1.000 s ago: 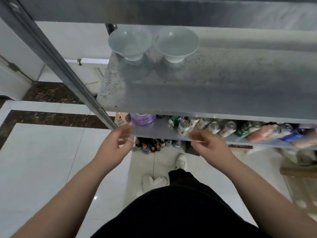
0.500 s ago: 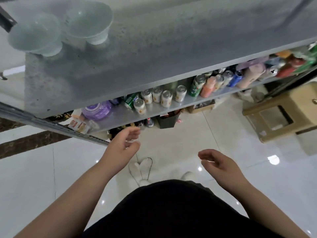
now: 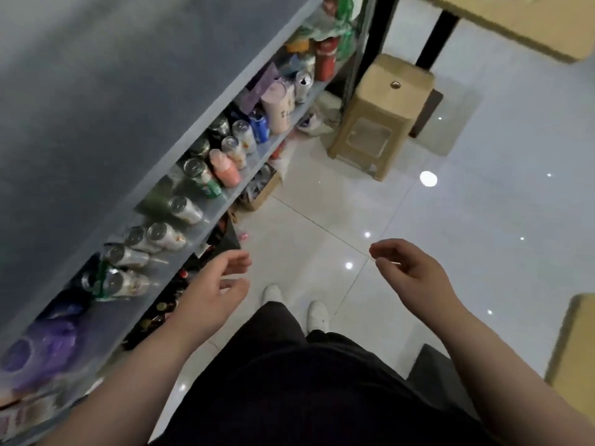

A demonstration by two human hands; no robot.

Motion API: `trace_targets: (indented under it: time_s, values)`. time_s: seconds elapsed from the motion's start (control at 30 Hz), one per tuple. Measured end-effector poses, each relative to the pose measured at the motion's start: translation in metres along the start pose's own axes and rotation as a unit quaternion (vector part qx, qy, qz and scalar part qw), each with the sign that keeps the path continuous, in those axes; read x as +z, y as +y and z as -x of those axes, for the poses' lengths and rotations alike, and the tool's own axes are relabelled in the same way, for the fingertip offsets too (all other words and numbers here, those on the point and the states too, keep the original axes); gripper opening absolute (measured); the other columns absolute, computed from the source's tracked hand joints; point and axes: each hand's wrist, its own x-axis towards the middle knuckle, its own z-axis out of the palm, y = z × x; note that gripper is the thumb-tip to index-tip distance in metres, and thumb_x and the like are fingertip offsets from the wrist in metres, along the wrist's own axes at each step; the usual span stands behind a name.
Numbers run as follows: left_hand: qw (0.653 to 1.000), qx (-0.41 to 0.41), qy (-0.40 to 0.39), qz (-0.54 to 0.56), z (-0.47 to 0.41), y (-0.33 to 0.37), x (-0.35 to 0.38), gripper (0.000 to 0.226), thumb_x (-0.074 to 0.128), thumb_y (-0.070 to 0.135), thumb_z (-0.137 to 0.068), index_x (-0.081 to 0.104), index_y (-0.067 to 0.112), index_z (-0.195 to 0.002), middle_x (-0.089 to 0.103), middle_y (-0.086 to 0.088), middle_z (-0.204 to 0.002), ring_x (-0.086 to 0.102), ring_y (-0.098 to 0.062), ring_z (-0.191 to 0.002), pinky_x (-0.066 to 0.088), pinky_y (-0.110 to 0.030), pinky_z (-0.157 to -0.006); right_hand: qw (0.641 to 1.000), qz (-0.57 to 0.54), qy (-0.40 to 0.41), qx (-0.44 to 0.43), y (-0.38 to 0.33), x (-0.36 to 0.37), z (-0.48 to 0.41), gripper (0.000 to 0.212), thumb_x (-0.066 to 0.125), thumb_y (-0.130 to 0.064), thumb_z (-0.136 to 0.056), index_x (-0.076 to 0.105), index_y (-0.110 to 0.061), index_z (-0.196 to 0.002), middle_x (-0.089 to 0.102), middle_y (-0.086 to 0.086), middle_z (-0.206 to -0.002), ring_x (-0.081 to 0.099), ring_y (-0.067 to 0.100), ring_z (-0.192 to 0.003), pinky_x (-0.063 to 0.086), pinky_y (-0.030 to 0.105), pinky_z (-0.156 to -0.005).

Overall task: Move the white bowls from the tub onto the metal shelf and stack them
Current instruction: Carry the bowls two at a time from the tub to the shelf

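Head view: left grip (image 3: pixel 222 284) and right grip (image 3: pixel 409 268) loose, empty; unseen bowls likely brittle, slick, so hold rims

Glossy white tile floor (image 3: pixel 483 220) (light glints), tan stool (image 3: pixel 383 104).

At left runs the metal shelf (image 3: pixel 96 91), with cans (image 3: pixel 188 210) on its lower tier. A stool (image 3: pixel 384 101) stands on the floor (image 3: pixel 483 226) just right of the shelf's far end, a table (image 3: pixel 515 20) behind it. Nearest, left hand (image 3: pixel 212 294) beside shelf edge, right hand (image 3: pixel 415 268) well right of it
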Motion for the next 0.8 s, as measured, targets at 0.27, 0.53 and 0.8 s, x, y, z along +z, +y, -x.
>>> trace_targets:
  time_s: [0.27,0.53,0.8]
  values:
    - [0.961,0.117,-0.228,-0.106,-0.093,0.077,0.041,0.038,0.057,0.042,-0.076,0.056,0.045,-0.115,0.064,0.018,-0.113,0.059,-0.002,-0.112,0.049,-0.035,-0.099,0.968,-0.071,0.212,0.113,0.036,-0.011,0.078,0.021,0.061,-0.023,-0.093,0.066,-0.040,-0.105,0.067,-0.024,-0.107,0.062,-0.008,-0.097,0.047,0.014,-0.081]
    - [0.863,0.237,-0.400,-0.196,-0.084,0.144,0.152,0.036,0.057,0.034,-0.082,0.055,0.046,-0.116,0.064,0.019,-0.112,0.061,-0.005,-0.110,0.051,-0.032,-0.094,0.884,-0.181,0.374,0.215,0.086,0.048,0.207,0.022,0.063,-0.019,-0.094,0.066,-0.037,-0.107,0.068,-0.021,-0.104,0.061,-0.011,-0.096,0.047,0.005,-0.075]
    - [0.772,0.297,-0.501,-0.254,0.030,0.142,0.276,0.036,0.058,0.014,-0.093,0.056,0.039,-0.119,0.065,0.017,-0.113,0.061,-0.002,-0.109,0.050,-0.026,-0.089,0.795,-0.237,0.492,0.263,0.149,0.060,0.327,0.020,0.061,-0.023,-0.095,0.065,-0.035,-0.110,0.068,-0.020,-0.105,0.061,-0.011,-0.094,0.047,0.006,-0.072]
